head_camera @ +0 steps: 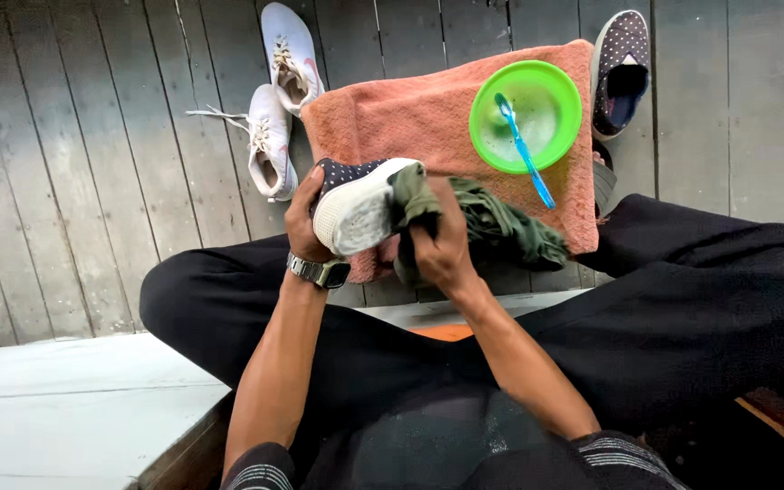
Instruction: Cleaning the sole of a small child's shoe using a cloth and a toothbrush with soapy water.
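My left hand (304,220) grips a dark polka-dot slip-on shoe (360,201) turned so its white sole faces up. My right hand (440,245) holds an olive-green cloth (501,227) bunched against the sole's edge. The cloth trails to the right over a peach towel (410,113) spread on the grey plank floor. On the towel stands a green bowl (555,113) with a blue toothbrush (524,150) lying across it. I wear a metal watch on my left wrist.
The matching polka-dot shoe (621,68) lies at the towel's far right. Two white sneakers (276,100) with loose laces sit at the towel's left. My legs in black trousers (682,308) spread below. A whitish step (65,408) is at lower left.
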